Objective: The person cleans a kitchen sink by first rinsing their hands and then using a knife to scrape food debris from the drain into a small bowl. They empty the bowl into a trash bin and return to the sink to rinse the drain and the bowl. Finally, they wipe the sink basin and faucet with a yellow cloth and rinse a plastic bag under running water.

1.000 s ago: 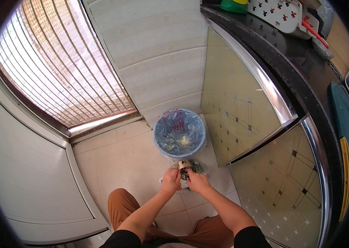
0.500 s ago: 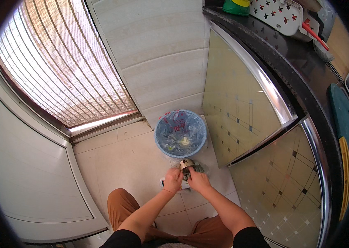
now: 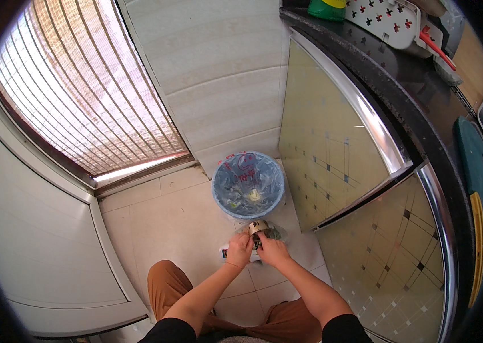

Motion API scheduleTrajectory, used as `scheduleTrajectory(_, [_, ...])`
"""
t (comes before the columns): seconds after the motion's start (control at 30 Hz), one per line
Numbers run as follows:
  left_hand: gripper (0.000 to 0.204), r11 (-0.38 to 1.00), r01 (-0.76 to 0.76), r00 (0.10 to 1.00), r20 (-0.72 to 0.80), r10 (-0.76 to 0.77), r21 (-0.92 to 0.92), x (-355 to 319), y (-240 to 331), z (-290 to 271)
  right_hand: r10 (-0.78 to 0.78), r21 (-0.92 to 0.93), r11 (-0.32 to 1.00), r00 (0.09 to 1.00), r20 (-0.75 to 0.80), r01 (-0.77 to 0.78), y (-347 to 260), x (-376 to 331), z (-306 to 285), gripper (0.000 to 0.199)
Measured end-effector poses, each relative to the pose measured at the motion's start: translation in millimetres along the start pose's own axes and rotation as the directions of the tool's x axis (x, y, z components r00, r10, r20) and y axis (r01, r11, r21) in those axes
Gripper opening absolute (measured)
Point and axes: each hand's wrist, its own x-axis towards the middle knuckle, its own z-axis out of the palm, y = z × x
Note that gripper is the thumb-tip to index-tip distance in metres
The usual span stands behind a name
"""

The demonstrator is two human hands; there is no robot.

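Observation:
My left hand (image 3: 241, 247) and my right hand (image 3: 271, 249) meet just above the floor tiles, fingers closed around a small round tan container (image 3: 257, 227) with dark contents. Under the hands lies a clear plastic bag (image 3: 274, 232) and a small white packet (image 3: 225, 252) with red and blue print. Right behind them stands a blue bin (image 3: 247, 184) lined with a clear bag and holding scraps. Which hand carries the container's weight I cannot tell.
A cabinet with patterned glass doors and metal rails (image 3: 349, 166) stands to the right, under a dark countertop (image 3: 418, 97) carrying a white rack. A slatted blind (image 3: 81, 97) and a white door (image 3: 35, 240) lie left. My knees in brown trousers (image 3: 167, 283) are below.
The hands and the small container have stayed at the same spot in front of the bin; only the fingers shifted slightly.

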Motion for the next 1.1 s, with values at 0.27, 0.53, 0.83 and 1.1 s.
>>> scheduleTrajectory(0.27, [0.008,0.999,-0.046,0.999,-0.004,0.046,-0.013,0.6,-2.0,0.4,-0.028,0.038,0.999,0.998,-0.058,0.03,2.7,2.4,1.4,0.035])
scheduleTrajectory(0.53, [0.005,0.999,-0.051,0.998,-0.035,0.05,-0.01,0.0,-10.0,2.3,-0.021,0.068,0.997,0.997,-0.069,0.026,12.4,3.7,7.9,0.04])
scheduleTrajectory(0.83, [0.006,0.997,-0.051,0.998,-0.032,0.052,0.051,-3.3,-14.7,0.5,-0.154,0.022,0.987,0.985,-0.078,0.156,18.9,-0.6,16.5,0.047])
scheduleTrajectory(1.1, [0.005,0.997,-0.064,0.995,-0.072,0.067,0.051,-1.8,-16.0,-0.2,-0.134,-0.1,0.986,0.991,0.023,0.135,24.1,-9.3,15.2,0.051])
